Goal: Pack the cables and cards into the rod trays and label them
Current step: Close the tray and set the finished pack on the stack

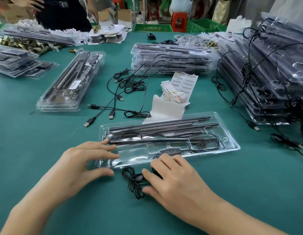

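Clear, thin-walled moulded tray (232, 145) flat on the green, cloth-like desk (45, 143), directly ahead of both hands; long rectangle with rounded corners and shaped recesses. Slim black rods (164, 126) seated lengthwise in the far recesses; small dark controller (169, 152) with a row of buttons in a near recess.

At the tray's left end, left hand (83, 160): fingers released, spread and nearly straight, tips resting on the plastic, thumb by the near rim.

At the near rim, right hand (174, 177): outer fingers lying on the edge, thumb and forefinger grasping a thin black cable (132, 181), tied into a loose bow-shaped bundle on the desk just in front of the tray.

Farther back: loose cables (125, 85) with metal USB plugs, a rubber-banded wad of printed cards (172, 94), white barcode label sheets (186, 81).

Glossy piles of like trays: left stack (69, 85), centre stack (171, 58), right stack (266, 73), the last trailing black leads.
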`<state>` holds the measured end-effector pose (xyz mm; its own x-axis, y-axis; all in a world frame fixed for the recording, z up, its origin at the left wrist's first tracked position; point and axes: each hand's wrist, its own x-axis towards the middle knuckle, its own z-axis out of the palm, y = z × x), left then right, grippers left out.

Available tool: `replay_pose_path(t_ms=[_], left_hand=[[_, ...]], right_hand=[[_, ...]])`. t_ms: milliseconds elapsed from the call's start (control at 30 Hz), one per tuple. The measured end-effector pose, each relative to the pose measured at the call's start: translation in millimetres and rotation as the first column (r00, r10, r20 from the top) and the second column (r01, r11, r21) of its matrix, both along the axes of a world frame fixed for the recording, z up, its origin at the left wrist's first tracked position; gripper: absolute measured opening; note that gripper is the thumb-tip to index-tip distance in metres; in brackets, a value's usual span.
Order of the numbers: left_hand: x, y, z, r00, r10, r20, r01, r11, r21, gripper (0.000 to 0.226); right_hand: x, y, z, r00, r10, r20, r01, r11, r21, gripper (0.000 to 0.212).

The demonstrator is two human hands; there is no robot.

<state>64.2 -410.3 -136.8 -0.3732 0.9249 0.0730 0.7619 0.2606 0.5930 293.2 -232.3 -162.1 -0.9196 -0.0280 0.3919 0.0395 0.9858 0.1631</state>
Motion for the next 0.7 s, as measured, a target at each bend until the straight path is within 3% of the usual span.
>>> replay_pose_path(t_ms=[100,167,300,433,700], left_hand=[[-2,1,1,0.999,0.003,0.036,-0.004,1.0,0.023,0.033],[-2,2,3,0.999,0.007,0.051,-0.009,0.999,0.031,0.028],[2,0,6,0.999,-0.008,-0.047,0.008,1.0,0.006,0.023],[4,-8,3,0.991,-0.053,-0.126,0.042,0.995,-0.087,0.037],[6,-11,3,0.988,-0.058,-0.144,0.065,0.997,0.042,0.014]], right_hand=[[-6,-17,5,0.994,-0.11,0.005,0.109,0.985,-0.132,0.063],[-9,-29,7,0.986,-0.168,0.015,0.168,0.969,-0.179,0.068],[-16,-43,10,0.962,-0.265,0.066,0.273,0.944,-0.183,0.057],[-18,-40,4,0.958,-0.264,0.108,0.28,0.943,-0.178,0.036],[-16,-31,2,0.988,-0.151,0.003,0.151,0.984,-0.099,0.042]])
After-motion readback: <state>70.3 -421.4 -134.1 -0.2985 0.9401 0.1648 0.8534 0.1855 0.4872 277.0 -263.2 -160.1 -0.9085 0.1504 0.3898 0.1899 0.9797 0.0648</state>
